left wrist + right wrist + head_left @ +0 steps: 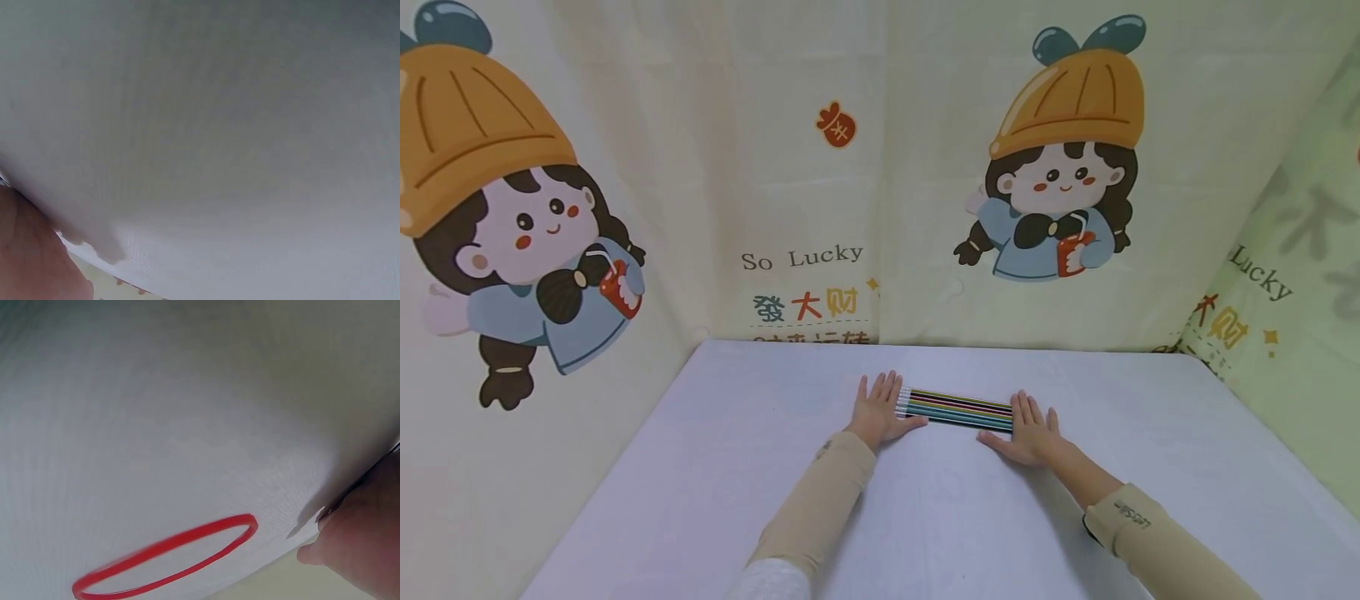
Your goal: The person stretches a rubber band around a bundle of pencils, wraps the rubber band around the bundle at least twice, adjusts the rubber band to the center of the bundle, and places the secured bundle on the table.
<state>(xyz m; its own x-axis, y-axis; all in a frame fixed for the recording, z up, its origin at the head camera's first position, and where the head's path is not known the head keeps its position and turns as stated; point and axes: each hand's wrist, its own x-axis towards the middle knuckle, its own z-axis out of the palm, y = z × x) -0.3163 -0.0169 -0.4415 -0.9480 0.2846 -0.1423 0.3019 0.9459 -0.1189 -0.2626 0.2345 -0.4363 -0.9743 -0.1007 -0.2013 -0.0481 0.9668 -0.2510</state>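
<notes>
left hand and right hand bracketed the pencils, fingers spread; uneven pushing, i felt, could roll them askew.

Soft, fairly even light fills the head view; gentle shadows fall on the table toward 4 o'clock of the left sleeve and 8 o'clock of the right sleeve. The wall blurs near 2 o'clock. Both wrist views are dimmer, darkest near 1 o'clock in the left, 11 in the right; the left hand looks soft.
</notes>
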